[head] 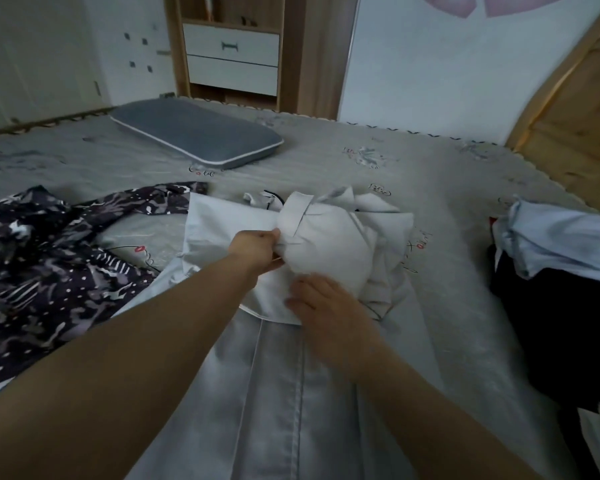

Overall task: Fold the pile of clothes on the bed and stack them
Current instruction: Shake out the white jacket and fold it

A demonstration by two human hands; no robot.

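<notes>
White bundled garment (329, 240) gripped by left hand (253, 249); right hand (321, 299) pinches its edge.

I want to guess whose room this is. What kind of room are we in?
Most likely a bedroom. There is a big bed with a wooden headboard, a grey pillow lying on it, and a wardrobe with white drawers against the far wall.
</notes>
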